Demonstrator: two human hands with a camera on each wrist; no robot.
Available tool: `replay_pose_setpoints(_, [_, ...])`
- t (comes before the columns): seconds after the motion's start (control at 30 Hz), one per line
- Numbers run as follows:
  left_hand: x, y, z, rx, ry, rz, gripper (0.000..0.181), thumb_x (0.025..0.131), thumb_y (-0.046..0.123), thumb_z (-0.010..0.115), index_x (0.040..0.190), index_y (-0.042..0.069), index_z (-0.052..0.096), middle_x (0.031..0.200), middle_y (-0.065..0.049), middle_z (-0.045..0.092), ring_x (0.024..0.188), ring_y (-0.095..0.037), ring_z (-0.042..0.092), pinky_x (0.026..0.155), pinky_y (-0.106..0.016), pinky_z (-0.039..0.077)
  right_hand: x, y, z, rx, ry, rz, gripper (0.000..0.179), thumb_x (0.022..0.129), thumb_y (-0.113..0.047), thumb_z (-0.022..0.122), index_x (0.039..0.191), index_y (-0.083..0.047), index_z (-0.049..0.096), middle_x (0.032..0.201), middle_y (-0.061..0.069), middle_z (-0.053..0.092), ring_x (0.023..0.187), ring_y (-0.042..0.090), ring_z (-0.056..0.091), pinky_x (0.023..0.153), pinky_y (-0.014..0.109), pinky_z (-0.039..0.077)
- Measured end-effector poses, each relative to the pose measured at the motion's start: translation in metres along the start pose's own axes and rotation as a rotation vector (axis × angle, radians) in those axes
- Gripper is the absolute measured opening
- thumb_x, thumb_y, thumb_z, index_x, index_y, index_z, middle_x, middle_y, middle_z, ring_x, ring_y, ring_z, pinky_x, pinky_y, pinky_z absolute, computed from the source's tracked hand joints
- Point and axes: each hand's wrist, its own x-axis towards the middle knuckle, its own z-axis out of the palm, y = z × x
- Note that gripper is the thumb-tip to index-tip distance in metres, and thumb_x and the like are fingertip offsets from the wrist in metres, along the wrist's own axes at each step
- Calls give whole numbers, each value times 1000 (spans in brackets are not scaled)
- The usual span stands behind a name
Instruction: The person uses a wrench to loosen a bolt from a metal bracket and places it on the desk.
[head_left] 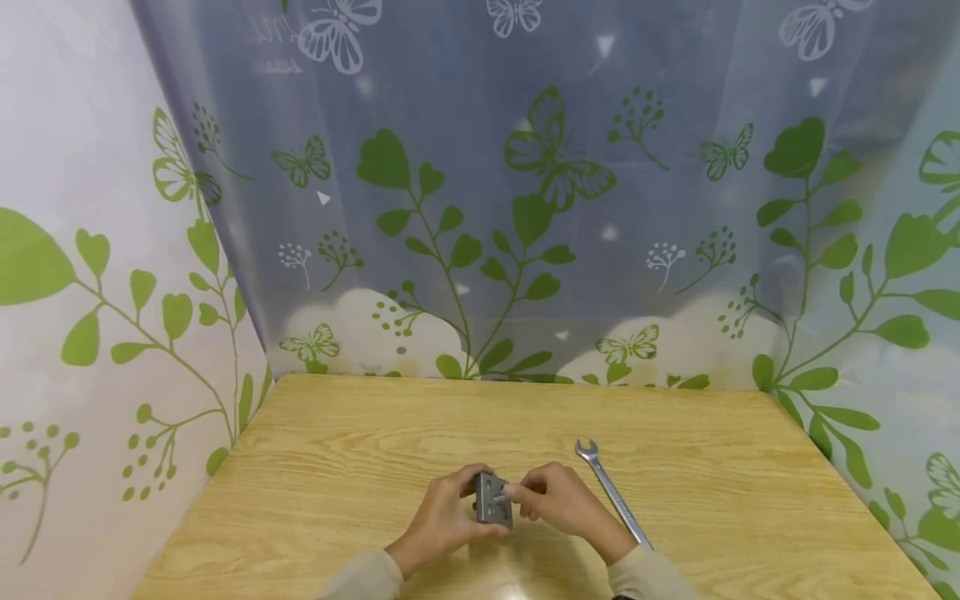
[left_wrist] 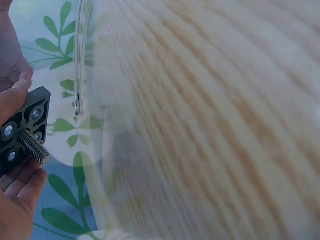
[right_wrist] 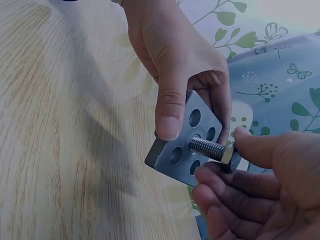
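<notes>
My left hand (head_left: 442,515) grips a square dark grey plate (right_wrist: 184,136) by its edges, thumb on one side and fingers on the other. The plate has several round holes and stands tilted above the table. A silver hex bolt (right_wrist: 207,148) passes through its middle. My right hand (head_left: 564,500) pinches the bolt's head (right_wrist: 231,157) between thumb and fingers. A length of thread shows between head and plate. On the plate's ribbed reverse, in the left wrist view, the bolt's threaded end (left_wrist: 35,146) sticks out.
A silver open-end wrench (head_left: 615,493) lies on the wood-grain table (head_left: 337,467), just right of my right hand, its lower end hidden by the forearm. Curtains (head_left: 480,275) with leaf and butterfly prints enclose the table at the back and both sides.
</notes>
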Motion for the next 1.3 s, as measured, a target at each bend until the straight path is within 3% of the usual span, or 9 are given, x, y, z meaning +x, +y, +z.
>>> replay_pose_setpoints(0.17, [0, 0, 1, 3, -1, 2, 66, 67, 23, 88, 122, 3, 56, 116, -11, 66, 106, -25, 66, 89, -23, 53, -1, 0, -1, -44, 21, -77, 17, 87, -15, 71, 99, -3, 72, 88, 4, 71, 74, 14, 65, 62, 24, 54])
replay_pose_setpoints(0.33, [1, 1, 1, 1, 0, 1, 64, 67, 22, 88, 121, 5, 57, 114, -8, 67, 105, -23, 66, 88, -22, 53, -3, 0, -1, -94, 48, -125, 18, 81, 2, 71, 98, -6, 73, 91, 2, 70, 79, 9, 61, 68, 22, 54])
replay_pose_setpoints(0.73, [0, -1, 2, 1, 17, 12, 66, 67, 25, 88, 120, 1, 57, 114, -10, 67, 105, -26, 66, 88, -25, 54, -5, -1, 3, -88, 68, -157, 22, 81, 6, 70, 99, -6, 71, 96, 3, 70, 82, 13, 63, 72, 22, 55])
replay_pose_setpoints(0.87, [-2, -1, 2, 2, 10, -1, 64, 66, 24, 88, 119, 3, 58, 114, -9, 68, 104, -25, 66, 89, -26, 54, -4, 2, 3, -79, 45, -156, 24, 82, 3, 71, 105, -3, 69, 96, 5, 70, 82, 13, 64, 72, 22, 55])
replay_pose_setpoints(1.03, [-2, -2, 2, 19, 15, 13, 64, 66, 22, 88, 118, 0, 58, 113, -11, 68, 104, -27, 66, 89, -27, 54, -5, 5, 3, -72, 37, -103, 33, 89, -24, 69, 110, 0, 67, 95, 9, 71, 81, 18, 67, 69, 25, 56])
replay_pose_setpoints(1.13, [-2, -2, 1, 21, 16, 21, 64, 67, 23, 88, 118, 0, 57, 112, -12, 67, 103, -28, 67, 88, -27, 55, -5, 6, 3, -72, 40, -51, 42, 94, -40, 59, 101, 1, 70, 85, 8, 71, 72, 18, 66, 61, 24, 55])
replay_pose_setpoints(1.3, [-1, -1, 2, 12, 10, 13, 63, 68, 27, 87, 119, 3, 58, 113, -11, 67, 103, -28, 67, 87, -26, 55, -5, 5, 5, -57, 35, -14, 50, 99, -42, 50, 83, 1, 70, 64, 2, 65, 56, 12, 58, 50, 24, 49])
